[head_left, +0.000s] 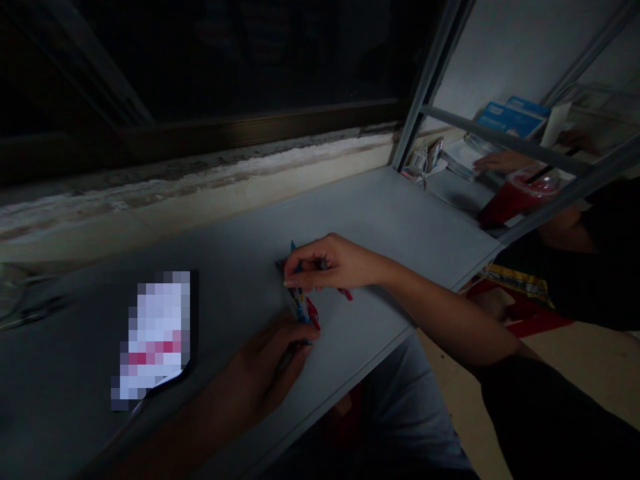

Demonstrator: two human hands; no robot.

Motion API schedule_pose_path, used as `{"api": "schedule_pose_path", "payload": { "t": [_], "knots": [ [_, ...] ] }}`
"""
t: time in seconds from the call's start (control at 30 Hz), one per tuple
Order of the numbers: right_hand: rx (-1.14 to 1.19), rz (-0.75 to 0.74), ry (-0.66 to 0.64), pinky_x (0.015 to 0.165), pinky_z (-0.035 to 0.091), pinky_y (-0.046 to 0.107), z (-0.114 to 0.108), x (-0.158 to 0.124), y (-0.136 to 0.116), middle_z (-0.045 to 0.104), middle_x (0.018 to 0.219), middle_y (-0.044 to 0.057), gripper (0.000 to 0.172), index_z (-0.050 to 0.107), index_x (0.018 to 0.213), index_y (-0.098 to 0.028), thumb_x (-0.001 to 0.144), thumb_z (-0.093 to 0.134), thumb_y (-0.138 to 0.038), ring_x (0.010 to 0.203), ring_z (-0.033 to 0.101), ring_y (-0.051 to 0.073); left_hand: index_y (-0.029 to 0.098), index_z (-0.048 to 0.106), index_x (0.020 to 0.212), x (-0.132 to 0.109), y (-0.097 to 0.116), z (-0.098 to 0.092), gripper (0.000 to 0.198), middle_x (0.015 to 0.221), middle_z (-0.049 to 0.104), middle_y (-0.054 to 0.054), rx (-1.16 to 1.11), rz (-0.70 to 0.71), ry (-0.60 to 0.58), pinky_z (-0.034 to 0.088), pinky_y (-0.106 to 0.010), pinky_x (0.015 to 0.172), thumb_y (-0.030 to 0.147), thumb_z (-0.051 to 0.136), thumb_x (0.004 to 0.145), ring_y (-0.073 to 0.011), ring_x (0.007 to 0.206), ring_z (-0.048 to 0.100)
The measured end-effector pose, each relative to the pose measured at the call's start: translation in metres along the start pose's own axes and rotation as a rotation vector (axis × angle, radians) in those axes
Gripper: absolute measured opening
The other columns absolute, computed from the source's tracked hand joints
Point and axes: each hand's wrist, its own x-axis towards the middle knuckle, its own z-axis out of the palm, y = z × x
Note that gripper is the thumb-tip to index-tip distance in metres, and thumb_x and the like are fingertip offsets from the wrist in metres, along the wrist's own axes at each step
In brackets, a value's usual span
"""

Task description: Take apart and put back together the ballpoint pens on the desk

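Observation:
Several slim blue, red and dark pens (302, 308) lie in a small cluster on the grey desk between my hands. From above, my right hand (335, 262) pinches at the far end of this cluster; a blue tip sticks up past its fingers, which partly cover what they grip. A red pen end (345, 294) shows below that wrist. Nearer to me, my left hand (280, 353) rests low over the desk with its thumb and index finger around a dark pen (295, 347). Poor light blurs the finer detail.
On the left lies a lit phone (157, 340), its screen pixelated, with a cable. Dark cords (37, 310) are at the far left. Past a metal frame (505, 139) at right are blue boxes (513, 119), a red drink cup (520, 193) and another person's hand (503, 162).

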Motion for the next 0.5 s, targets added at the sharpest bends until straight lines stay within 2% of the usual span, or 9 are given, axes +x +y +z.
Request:
{"api": "schedule_pose_path", "payload": {
  "t": [0.2, 0.3, 0.5],
  "knots": [
    [-0.036, 0.0, -0.016, 0.054, 0.038, 0.02, -0.0005, -0.0007, -0.0018, 0.065, 0.069, -0.001, 0.035, 0.071, 0.1, -0.012, 0.096, 0.066, -0.046, 0.056, 0.052, 0.007, 0.026, 0.056, 0.117, 0.0027, 0.0008, -0.0003, 0.022, 0.1, 0.068, 0.001, -0.006, -0.002, -0.038, 0.053, -0.018, 0.077, 0.011, 0.052, 0.101, -0.0105, 0.087, 0.069],
    [-0.014, 0.011, -0.012, 0.056, 0.041, 0.02, -0.0002, -0.0006, -0.0026, 0.066, 0.069, -0.001, 0.036, 0.07, 0.099, -0.012, 0.097, 0.065, -0.047, 0.058, 0.055, 0.008, 0.027, 0.055, 0.119, 0.001, -0.0002, 0.0003, 0.023, 0.103, 0.068, 0.0, -0.012, -0.014, -0.055, 0.053, -0.019, 0.078, 0.012, 0.052, 0.101, -0.0109, 0.089, 0.069],
    [-0.067, -0.023, -0.023, 0.054, 0.039, 0.021, -0.0004, -0.0006, -0.0016, 0.065, 0.068, -0.001, 0.035, 0.071, 0.1, -0.012, 0.098, 0.064, -0.046, 0.056, 0.052, 0.007, 0.025, 0.057, 0.112, -0.0025, -0.0014, 0.0005, 0.02, 0.092, 0.066, 0.002, -0.035, -0.013, -0.037, 0.053, -0.019, 0.072, 0.01, 0.051, 0.1, -0.0103, 0.079, 0.066]
  ]
}}
